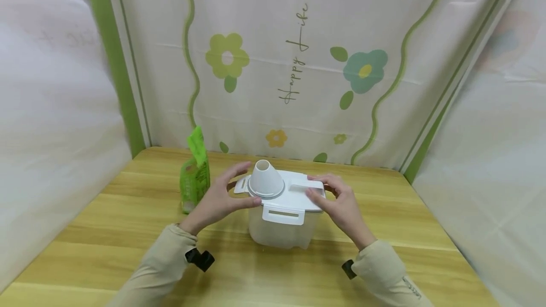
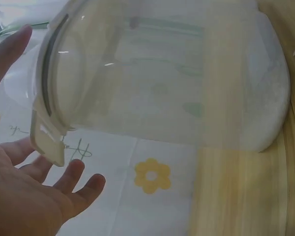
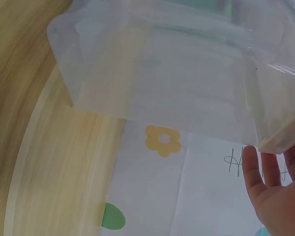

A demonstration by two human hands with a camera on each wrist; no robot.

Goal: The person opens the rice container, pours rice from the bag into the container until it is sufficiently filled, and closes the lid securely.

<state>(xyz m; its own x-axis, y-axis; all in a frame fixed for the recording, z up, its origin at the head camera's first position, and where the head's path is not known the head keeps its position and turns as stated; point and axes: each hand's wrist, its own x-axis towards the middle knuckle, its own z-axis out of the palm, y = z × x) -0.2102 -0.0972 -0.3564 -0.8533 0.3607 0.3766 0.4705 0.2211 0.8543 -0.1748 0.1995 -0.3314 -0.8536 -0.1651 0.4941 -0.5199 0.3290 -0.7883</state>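
Note:
A clear plastic storage container (image 1: 279, 231) stands on the wooden table between both hands. Its white lid (image 1: 294, 203) has side latches, a raised handle and a cone-shaped spout (image 1: 264, 181). Around the lid's left end, my left hand (image 1: 219, 198) is spread, thumb at the front near the spout and fingers by the left latch (image 2: 46, 140). My right hand (image 1: 341, 203) grips the lid's right end, thumb on top near the handle and fingers along the far side. In the right wrist view, its fingertips (image 3: 253, 162) meet the lid's edge.
A green plastic bag (image 1: 195, 181) with a twisted upright top stands left of the container, behind my left wrist. White flowered curtains (image 1: 264, 60) enclose the wooden table (image 1: 128, 231) at the back and on both sides.

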